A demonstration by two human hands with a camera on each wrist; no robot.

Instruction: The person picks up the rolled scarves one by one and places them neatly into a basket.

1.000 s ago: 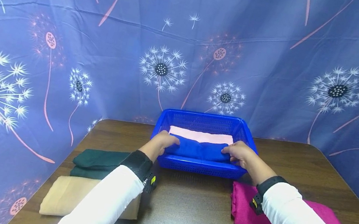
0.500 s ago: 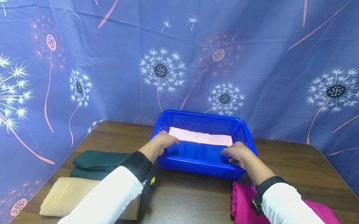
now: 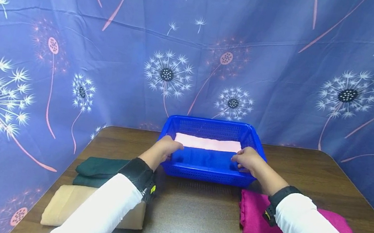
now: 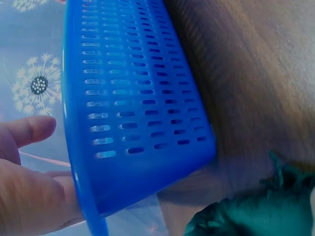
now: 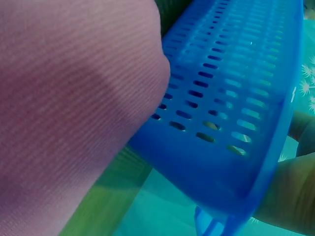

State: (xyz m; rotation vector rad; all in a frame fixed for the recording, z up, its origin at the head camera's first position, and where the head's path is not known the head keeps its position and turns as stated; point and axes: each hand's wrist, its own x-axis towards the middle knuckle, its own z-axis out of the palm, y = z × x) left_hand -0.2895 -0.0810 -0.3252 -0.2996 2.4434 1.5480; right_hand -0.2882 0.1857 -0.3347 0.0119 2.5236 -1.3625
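A folded blue cloth (image 3: pixel 207 158) lies in the front part of a blue plastic basket (image 3: pixel 208 177), before a folded pale pink cloth (image 3: pixel 208 143). At the blue cloth's left end is my left hand (image 3: pixel 166 147), reaching over the rim. In the left wrist view its thumb (image 4: pixel 37 129) stands straight, apart from the fingers. My right hand (image 3: pixel 248 159) is at the cloth's right end, fingertips right at the fabric. The right wrist view shows part of that hand (image 5: pixel 290 191) beyond the basket rim, its fingertips mostly hidden.
Dark green (image 3: pixel 99 170) and beige (image 3: pixel 68 203) folded cloths lie at the left of the wooden table (image 3: pixel 190 213). A magenta folded cloth (image 3: pixel 265 225) lies at the right, partly under my right forearm. A dandelion-patterned curtain (image 3: pixel 200 74) hangs behind the table.
The blue cloth has come down and flattened into the basket, showing more of the pink one. My left hand has shifted slightly left off the cloth's edge; the right has barely moved.
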